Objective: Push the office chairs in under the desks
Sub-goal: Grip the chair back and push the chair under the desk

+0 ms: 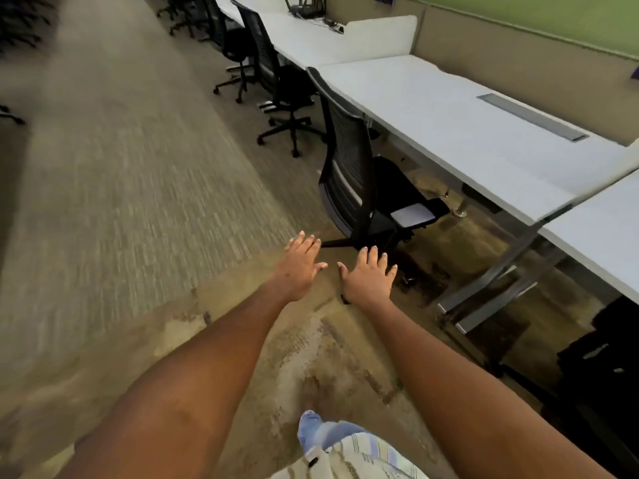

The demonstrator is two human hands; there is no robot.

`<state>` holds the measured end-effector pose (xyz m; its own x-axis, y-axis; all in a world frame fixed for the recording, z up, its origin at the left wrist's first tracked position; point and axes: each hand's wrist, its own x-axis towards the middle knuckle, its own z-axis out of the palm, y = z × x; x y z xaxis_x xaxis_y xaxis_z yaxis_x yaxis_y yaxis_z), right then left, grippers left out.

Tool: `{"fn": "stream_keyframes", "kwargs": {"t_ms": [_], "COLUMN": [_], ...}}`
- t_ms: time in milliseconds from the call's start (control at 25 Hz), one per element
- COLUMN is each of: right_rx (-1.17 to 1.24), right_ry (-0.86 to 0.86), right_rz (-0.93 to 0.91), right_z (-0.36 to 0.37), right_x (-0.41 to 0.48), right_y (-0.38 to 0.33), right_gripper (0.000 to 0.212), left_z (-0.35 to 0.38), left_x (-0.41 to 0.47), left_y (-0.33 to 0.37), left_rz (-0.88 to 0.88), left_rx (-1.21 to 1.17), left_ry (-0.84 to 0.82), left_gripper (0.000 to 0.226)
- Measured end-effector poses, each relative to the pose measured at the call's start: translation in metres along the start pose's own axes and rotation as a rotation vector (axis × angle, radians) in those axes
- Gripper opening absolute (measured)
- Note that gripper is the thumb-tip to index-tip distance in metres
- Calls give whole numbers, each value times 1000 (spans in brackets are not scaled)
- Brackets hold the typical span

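Observation:
A black mesh-backed office chair [345, 157] stands by the nearest white desk [449, 133], its seat partly under the desk edge and its back out in the aisle. Both my arms stretch forward, palms down. My left hand [300, 267] and my right hand [368, 278] are open with fingers spread, a short way in front of the chair's base and not touching it. Farther along the row, a second black chair [269, 63] and a third [230, 36] stand out from a long white desk [311, 36].
A carpeted aisle [121, 184] runs along the left. Grey metal desk legs [491, 288] and a dark object on the floor [601, 357] lie at the right. More chair bases [10, 114] show at the far left. A beige partition [518, 53] backs the desks.

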<state>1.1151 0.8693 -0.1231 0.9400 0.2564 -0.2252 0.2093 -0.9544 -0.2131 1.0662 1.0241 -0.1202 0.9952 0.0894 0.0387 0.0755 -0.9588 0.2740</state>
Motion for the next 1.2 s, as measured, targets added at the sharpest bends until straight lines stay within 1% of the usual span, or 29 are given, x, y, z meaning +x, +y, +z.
{"fn": "stream_keyframes", "kwargs": {"t_ms": [120,240,320,440,520,640,760,800,920,1040,1120,1200], "right_rx": [-46,-74,-64,-71,-66,-68,-118,-111,-97,-92,-133,-215], "right_ry": [-72,-114,-91,24,97,315,478,497,476,408,407,425], "right_rz": [-19,-19,-23,-33,-23,25,104,139,271,372,449,477], "right_z": [1,-18,-40,-69,-85,-110,-131,-137,-148,-149,-147,-145], "right_x": [49,113,157,212,240,285,329,346,397,430,446,449], "right_y": [-51,-104,-135,-168,-184,-203,-211,-213,-216,-217,-216,-214], "right_gripper": [82,78,73,68,66,62,74,79,88,85,81,81], "left_z": [-17,-43,-64,-95,-108,-126,-137,-141,-146,-151,-154,-155], "left_x": [30,83,128,193,236,307,376,401,464,511,547,571], "left_y": [-56,-113,-144,-170,-179,-192,-205,-210,-227,-246,-255,-255], "left_rz": [-74,-139,-147,-107,-51,53,149,183,293,398,500,562], "left_rx": [65,84,78,82,45,67,103,110,142,201,236,241], "left_ry": [-7,-39,-57,-14,10,23,36,22,12,-21,-16,-15], "left_gripper": [68,73,76,79,78,79,83,83,86,93,96,98]}}
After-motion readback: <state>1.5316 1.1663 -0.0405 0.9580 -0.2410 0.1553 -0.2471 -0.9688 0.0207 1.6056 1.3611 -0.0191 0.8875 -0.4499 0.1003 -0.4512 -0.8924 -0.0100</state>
